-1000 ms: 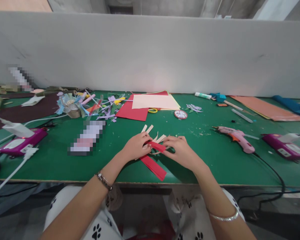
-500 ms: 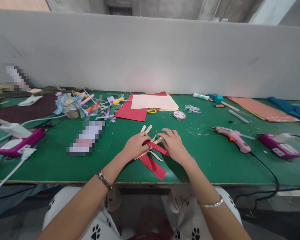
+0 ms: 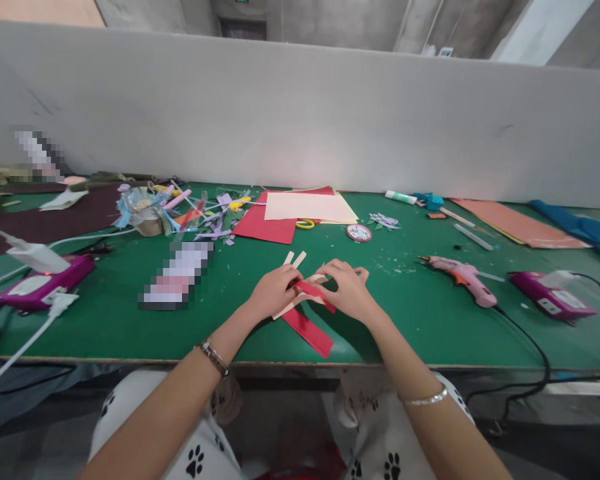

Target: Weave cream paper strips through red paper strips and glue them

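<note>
While the left hand (image 3: 275, 291) grips one red strip (image 3: 310, 288) near the worktop's (image 3: 440, 337) near edge, the right hand (image 3: 347, 290) touches its right part, its grip too hidden to tell. Green surface stretches right to one pink glue gun (image 3: 465, 276). A second red strip (image 3: 310, 335) lies nearer; two cream ends (image 3: 300, 259) point far. Two purple socket boxes (image 3: 550, 299) flank left and right.

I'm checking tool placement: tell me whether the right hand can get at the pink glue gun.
Probably yes: nothing visible stands between the right hand and the pink glue gun, though that hand is occupied at the upper red strip.
</note>
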A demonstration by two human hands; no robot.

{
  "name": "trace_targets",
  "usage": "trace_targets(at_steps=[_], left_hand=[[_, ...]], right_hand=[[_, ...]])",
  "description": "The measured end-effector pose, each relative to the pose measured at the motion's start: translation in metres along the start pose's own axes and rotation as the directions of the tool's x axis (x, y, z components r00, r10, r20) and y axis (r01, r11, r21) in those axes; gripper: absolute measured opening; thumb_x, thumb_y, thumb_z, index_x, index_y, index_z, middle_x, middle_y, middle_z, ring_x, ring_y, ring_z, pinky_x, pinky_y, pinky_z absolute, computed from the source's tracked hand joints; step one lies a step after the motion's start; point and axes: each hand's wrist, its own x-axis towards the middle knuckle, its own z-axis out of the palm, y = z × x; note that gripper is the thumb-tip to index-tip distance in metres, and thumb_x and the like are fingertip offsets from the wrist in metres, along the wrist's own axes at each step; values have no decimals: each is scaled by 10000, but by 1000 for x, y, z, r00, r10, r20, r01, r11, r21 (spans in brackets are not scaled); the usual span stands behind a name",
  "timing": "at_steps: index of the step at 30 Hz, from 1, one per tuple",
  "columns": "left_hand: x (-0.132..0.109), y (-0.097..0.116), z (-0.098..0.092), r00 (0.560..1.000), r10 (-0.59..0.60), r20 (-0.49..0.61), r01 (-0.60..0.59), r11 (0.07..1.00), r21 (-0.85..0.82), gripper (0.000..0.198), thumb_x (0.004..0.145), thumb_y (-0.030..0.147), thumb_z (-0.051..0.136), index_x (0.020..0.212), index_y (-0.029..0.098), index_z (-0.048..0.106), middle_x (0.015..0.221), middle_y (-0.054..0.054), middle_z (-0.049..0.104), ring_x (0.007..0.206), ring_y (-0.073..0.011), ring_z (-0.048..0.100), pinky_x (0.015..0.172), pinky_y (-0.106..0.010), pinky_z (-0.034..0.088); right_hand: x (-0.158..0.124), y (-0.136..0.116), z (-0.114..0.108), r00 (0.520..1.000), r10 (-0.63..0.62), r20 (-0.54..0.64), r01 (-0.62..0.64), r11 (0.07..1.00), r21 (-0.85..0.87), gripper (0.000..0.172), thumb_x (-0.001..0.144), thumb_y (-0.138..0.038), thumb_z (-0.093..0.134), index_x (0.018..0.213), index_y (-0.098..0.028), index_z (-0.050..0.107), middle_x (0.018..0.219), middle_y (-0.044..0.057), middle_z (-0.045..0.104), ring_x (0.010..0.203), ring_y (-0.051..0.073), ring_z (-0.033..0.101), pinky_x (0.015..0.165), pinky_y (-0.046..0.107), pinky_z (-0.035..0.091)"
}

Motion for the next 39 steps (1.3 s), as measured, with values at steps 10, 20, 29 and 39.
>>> trace_targets(at_steps=[10,20,29,39], left_hand=[[0,-4,3,1000,-30,-5,30,999,-26,150,853,232,369,738,188,454,713,9,487,641,-141,493,599,-249,375],[0,-2,-1,998,-55,37,58,995,-82,126,791,157,405,677,205,383,684,24,458,634,-139,477,580,-248,358],[-1,-4,2,997,-72,29,74,993,-91,104,795,155,392,705,205,387,693,25,466,633,-139,482,572,-251,355],[0,-3,2,999,-34,31,36,997,-73,154,727,102,418,655,213,339,699,19,439,637,-142,451,573,-252,345]], right_hand=[[-2,8,5,994,29,-103,-19,995,96,166,758,-152,471,744,-216,624,855,4,600,856,175,535,786,387,193],[-1,21,5,997,59,-58,-35,935,353,126,734,-221,516,681,-210,629,816,26,603,805,165,545,753,327,326],[-1,35,8,998,68,7,-64,898,436,119,685,-263,549,726,-186,630,708,9,530,670,144,495,653,291,380],[-22,20,4,969,-114,-218,173,946,274,59,710,-185,541,698,-207,594,993,57,481,970,206,470,841,371,366]])
